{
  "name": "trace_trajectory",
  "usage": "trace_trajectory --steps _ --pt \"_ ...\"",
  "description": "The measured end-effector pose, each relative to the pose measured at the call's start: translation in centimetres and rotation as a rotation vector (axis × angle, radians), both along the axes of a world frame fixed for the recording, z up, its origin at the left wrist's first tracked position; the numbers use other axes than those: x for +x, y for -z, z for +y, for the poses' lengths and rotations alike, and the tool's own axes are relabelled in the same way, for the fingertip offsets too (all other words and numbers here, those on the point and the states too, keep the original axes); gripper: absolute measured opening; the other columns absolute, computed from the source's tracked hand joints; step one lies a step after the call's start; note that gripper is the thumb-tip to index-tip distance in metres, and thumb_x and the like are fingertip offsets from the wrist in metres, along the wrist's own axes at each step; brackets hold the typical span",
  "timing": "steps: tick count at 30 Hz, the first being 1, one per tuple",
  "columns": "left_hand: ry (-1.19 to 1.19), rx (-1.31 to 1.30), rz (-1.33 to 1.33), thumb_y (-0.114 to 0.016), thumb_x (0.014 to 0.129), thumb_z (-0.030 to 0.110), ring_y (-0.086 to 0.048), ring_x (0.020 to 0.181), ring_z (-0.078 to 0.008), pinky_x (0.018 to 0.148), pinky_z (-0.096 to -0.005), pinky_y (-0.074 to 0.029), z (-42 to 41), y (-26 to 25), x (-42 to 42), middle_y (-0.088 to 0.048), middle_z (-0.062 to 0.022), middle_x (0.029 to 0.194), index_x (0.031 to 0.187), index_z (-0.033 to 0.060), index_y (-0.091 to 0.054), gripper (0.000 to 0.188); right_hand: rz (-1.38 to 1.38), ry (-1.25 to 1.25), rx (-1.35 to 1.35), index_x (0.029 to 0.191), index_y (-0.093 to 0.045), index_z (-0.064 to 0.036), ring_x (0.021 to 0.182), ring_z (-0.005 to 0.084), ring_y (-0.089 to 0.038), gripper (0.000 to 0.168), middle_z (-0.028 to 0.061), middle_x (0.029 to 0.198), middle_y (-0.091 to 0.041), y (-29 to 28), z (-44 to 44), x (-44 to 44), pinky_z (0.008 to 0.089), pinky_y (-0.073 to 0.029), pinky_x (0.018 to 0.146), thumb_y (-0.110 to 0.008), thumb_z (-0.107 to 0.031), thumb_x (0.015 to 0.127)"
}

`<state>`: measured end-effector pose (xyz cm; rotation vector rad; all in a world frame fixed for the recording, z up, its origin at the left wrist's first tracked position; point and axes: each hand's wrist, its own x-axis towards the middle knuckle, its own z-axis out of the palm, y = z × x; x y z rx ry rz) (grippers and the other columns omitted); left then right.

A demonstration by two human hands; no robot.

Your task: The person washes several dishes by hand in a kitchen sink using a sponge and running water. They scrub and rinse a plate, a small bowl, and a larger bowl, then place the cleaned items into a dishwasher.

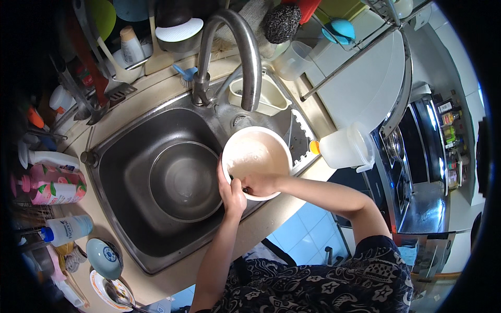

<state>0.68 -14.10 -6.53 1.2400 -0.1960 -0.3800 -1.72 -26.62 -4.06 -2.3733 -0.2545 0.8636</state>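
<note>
My left hand (234,195) grips the near left rim of a white round tub (287,146), thumb over the edge. Cloudy, pale liquid fills part of the tub. Inside it, against the near wall, my right hand (258,184) has its fingers curled around something small and dark, mostly hidden. The tub is over the right part of a stainless steel sink (129,172), below the curved faucet (252,58). A round metal basin (186,182) lies in the sink bowl to the left of the tub.
A translucent pitcher (344,146) lies to the right. Behind the faucet are a cream strainer basket (270,96) and a blue brush (187,74). Along the left counter are a pink pump bottle (58,184), a blue-capped bottle (70,231), a bowl (102,258) and a plate with a spoon (96,281).
</note>
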Motion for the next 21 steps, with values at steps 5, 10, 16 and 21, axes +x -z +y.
trace_trajectory --steps 5,10,16,21 --pt "0.013 -0.089 0.057 -0.034 0.07 -0.002 -0.036 0.124 -0.0319 0.103 -0.039 -0.028 -0.1 0.0 -0.1 -0.034 -0.0236 0.134 0.135 -0.0044 -0.026 0.065 -0.072 0.014 -0.658 0.088 -0.066 -0.004 0.089 0.0256 -0.062 0.017 0.0117 0.092 -0.065 -2.2 -0.1 -0.8 0.0322 -0.05 0.074 -0.057 -0.013 0.077" --pt "0.023 -0.025 0.042 -0.034 0.07 -0.002 -0.035 0.124 -0.0312 0.104 -0.0385 -0.027 0.2 -0.4 0.1 -0.034 -0.0234 0.134 0.135 -0.004 -0.025 0.065 -0.108 -0.165 -1.049 0.091 -0.065 -0.006 0.09 0.0184 -0.064 0.018 0.0098 0.096 -0.065 -1.5 -0.2 1.0 0.0261 -0.052 0.07 -0.061 -0.013 0.075" --pt "0.043 -0.048 0.071 -0.033 0.07 -0.003 -0.034 0.125 -0.0302 0.105 -0.0377 -0.025 0.2 -0.4 0.1 -0.033 -0.0223 0.135 0.135 -0.0035 -0.025 0.066 -0.205 0.354 -0.721 0.094 -0.055 0.0 0.078 0.0314 -0.065 0.019 0.0181 0.088 -0.064 1.2 -1.8 3.7 0.0374 -0.053 0.065 -0.056 -0.008 0.077" --pt "0.043 -0.086 0.073 -0.033 0.07 -0.002 -0.032 0.126 -0.03 0.105 -0.0376 -0.024 0.0 0.2 0.1 -0.032 -0.0211 0.136 0.135 -0.0024 -0.025 0.066 -0.255 0.764 -0.285 0.101 -0.048 0.002 0.082 0.0412 -0.061 0.024 0.0272 0.082 -0.061 3.9 -0.3 4.0 0.0451 -0.05 0.072 -0.05 -0.009 0.08"
